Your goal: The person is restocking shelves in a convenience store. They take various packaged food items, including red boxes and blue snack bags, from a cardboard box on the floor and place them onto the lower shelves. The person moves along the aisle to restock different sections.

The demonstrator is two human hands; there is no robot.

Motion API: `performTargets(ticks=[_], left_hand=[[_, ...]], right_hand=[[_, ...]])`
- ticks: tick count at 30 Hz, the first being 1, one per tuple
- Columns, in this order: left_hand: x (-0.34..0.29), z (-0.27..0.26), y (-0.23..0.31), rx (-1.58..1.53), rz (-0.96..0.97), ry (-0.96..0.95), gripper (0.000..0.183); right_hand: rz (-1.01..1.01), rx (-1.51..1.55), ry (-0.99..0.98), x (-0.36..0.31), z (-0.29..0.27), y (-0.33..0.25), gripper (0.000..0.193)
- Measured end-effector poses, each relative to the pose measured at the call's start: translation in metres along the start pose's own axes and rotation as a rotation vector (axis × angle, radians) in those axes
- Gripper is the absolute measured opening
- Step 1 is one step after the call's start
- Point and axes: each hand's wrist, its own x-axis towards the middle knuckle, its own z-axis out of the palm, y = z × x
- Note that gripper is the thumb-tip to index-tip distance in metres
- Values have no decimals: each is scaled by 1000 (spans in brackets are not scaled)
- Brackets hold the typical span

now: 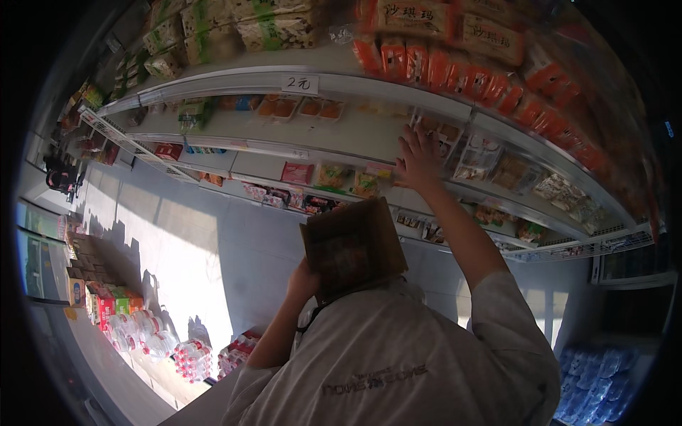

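Note:
An open cardboard box (387, 231) is held against my body, its opening facing up. My left hand (304, 280) grips its left side. Inside the box some packaged items show dimly, too dark to make out. My right hand (419, 157) is stretched out to the middle shelf with its fingers apart. Its fingertips are at a clear plastic food pack (442, 131); whether they press on it I cannot tell. More clear packs of snacks (477, 156) stand to the right of that hand. Two trays of orange-coloured food (321, 108) lie farther left on the same shelf.
Orange-wrapped snack packs (455, 71) fill the upper right shelf; green-banded packs (273, 25) sit upper left. A lower shelf holds a pink packet (297, 172) and bagged snacks. Bottled drinks (142, 334) stand on the floor left, blue-wrapped bottles (597, 376) at lower right.

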Motion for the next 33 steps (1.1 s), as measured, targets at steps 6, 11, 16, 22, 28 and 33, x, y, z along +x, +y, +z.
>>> performTargets(ticks=[6, 11, 16, 22, 28, 33], left_hand=[[-6, -11, 4, -52, 0, 10, 58], [-11, -12, -7, -147, -105, 42, 53], [-15, -16, 6, -167, -13, 45, 56], [-23, -38, 51, 155, 38, -20, 64], [-27, -42, 57, 226, 147, -94, 74], [-14, -51, 38, 234, 189, -155, 76]], right_hand=[[-8, 135, 83, 0, -30, -14, 40], [-18, 705, 23, -26, -76, -87, 26], [-358, 725, -884, -48, -78, -176, 41], [-307, 582, -942, -55, -11, -214, 58], [-176, 684, -593, -136, 81, -213, 60], [45, 821, -941, -156, 66, -236, 57]])
